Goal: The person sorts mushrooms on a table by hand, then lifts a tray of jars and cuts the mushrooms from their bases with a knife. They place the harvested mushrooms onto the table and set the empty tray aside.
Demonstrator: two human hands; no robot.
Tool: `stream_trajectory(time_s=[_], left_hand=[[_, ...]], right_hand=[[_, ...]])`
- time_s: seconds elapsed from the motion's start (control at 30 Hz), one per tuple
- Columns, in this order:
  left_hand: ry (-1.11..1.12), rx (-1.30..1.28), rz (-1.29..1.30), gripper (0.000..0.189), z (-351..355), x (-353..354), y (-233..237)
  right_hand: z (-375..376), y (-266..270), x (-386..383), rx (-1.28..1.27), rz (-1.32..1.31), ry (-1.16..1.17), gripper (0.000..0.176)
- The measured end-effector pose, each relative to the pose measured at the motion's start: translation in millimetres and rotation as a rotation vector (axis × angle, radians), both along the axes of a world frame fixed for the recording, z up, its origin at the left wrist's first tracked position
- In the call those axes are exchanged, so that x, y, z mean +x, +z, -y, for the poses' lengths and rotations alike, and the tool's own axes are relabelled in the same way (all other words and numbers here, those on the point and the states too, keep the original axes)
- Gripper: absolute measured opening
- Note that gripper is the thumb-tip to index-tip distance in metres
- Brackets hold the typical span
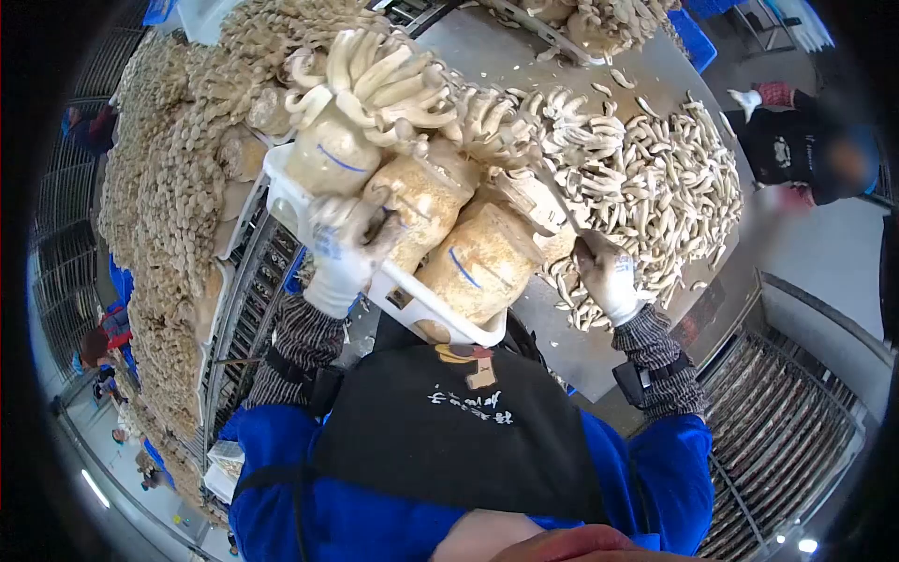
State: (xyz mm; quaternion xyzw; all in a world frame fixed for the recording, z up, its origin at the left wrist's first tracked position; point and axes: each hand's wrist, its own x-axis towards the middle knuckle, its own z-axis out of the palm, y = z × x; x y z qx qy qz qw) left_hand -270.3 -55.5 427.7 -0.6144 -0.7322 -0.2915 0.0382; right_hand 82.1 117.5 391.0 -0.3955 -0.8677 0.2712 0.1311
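Observation:
A white plastic basket in front of me holds several mushroom grow bags lying on their sides, some with a blue line on the plastic. Clusters of pale long-stemmed mushrooms grow from their far ends. My left hand, in a white glove, is closed against the side of a middle grow bag at the basket's left rim. On the right, my gloved right hand is closed around a knife, its thin blade pointing up-left toward the mushroom bases. Its handle is mostly hidden in the fist.
Loose cut mushrooms are heaped on the metal table to the right. A long bank of mushroom bags fills the left side beside a metal conveyor. Another person stands across the table; racks stand at lower right.

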Motion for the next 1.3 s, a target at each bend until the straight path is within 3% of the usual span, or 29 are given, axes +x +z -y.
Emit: stream_trajectory(time_s=[0.1,0.17,0.37,0.7,0.77,0.9,1.03,1.1,1.17,1.23,1.27,1.3], left_hand=[[-0.053,-0.046,0.028,0.037,-1.6,0.7,-2.7],[-0.045,-0.18,0.05,0.036,-1.7,0.0,-0.3],[-0.062,-0.198,0.038,0.039,1.2,-3.4,-2.8],[-0.071,-0.194,0.036,0.04,-2.6,-8.3,-3.2],[-0.09,-0.193,0.01,0.038,-2.3,-8.9,-2.9],[-0.084,-0.204,0.001,0.039,-3.9,-8.6,-1.7],[-0.12,-0.225,0.053,0.042,-3.0,-9.3,-4.6],[-0.156,-0.183,0.013,0.045,-1.4,-9.3,-13.5],[-0.139,-0.175,0.053,0.047,-2.7,-8.5,-11.2],[-0.186,-0.198,0.042,0.05,-4.1,-7.7,0.8],[-0.186,-0.19,0.031,0.05,-4.4,-10.7,0.0],[-0.198,-0.19,0.04,0.05,-2.0,-9.9,-3.6]], right_hand=[[-3.0,9.1,-38.5,0.089,-0.015,0.244,0.014],[-12.3,1.0,-64.5,0.098,0.064,0.277,0.012],[-30.6,-27.2,-90.2,0.024,0.263,0.248,0.019],[-33.0,-25.0,-94.8,0.121,0.28,0.277,0.019],[-34.8,-38.8,-89.9,0.086,0.314,0.24,0.04],[-39.4,-55.5,-91.1,0.039,0.23,0.212,0.041],[-57.3,-21.9,-107.1,-0.091,0.484,0.288,0.022],[-73.4,-64.4,-110.9,-0.012,0.543,0.36,0.023],[-82.6,-85.6,-160.5,-0.148,0.859,0.608,0.024],[-75.1,-124.0,-177.8,-0.346,0.615,0.24,0.033],[-81.9,-111.3,-184.3,-0.511,0.596,0.263,0.042],[-79.7,-99.2,-180.7,-0.337,0.612,0.266,0.051]])
